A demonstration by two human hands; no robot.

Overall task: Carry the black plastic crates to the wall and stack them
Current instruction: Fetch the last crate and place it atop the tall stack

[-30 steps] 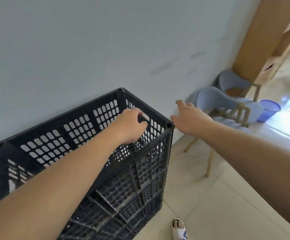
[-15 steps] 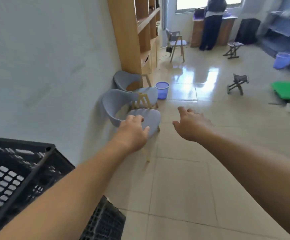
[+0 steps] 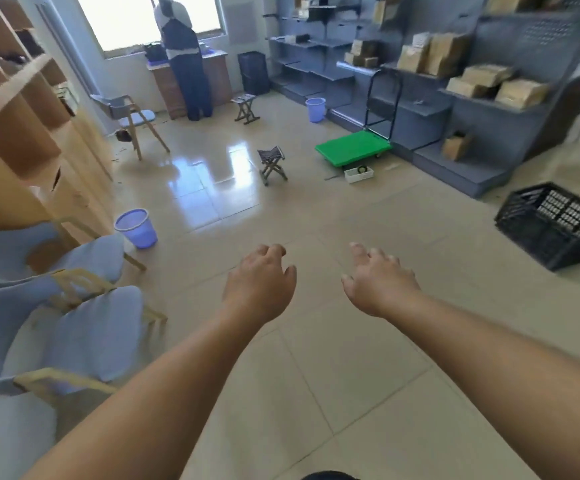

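Note:
A black plastic crate (image 3: 555, 226) with perforated walls lies on the tiled floor at the right edge, near the grey shelving. Both my arms reach out in front of me over bare floor. My left hand (image 3: 260, 285) is empty, its fingers loosely curled and apart. My right hand (image 3: 378, 278) is empty too, with its fingers spread. Neither hand touches anything; the crate is well off to the right of my right hand. The crate stack by the wall is out of view.
Blue chairs (image 3: 73, 323) stand at the left by a wooden shelf unit (image 3: 14, 133), with a blue bucket (image 3: 136, 227) beside them. A folding stool (image 3: 271, 164), a green trolley (image 3: 352, 147), grey shelving (image 3: 489, 98) with boxes and a person (image 3: 184, 57) at the far counter lie ahead.
My left hand let go of the crate at the wall. My view swung right, away from the wall and into the room; both hands now hang empty over the floor.

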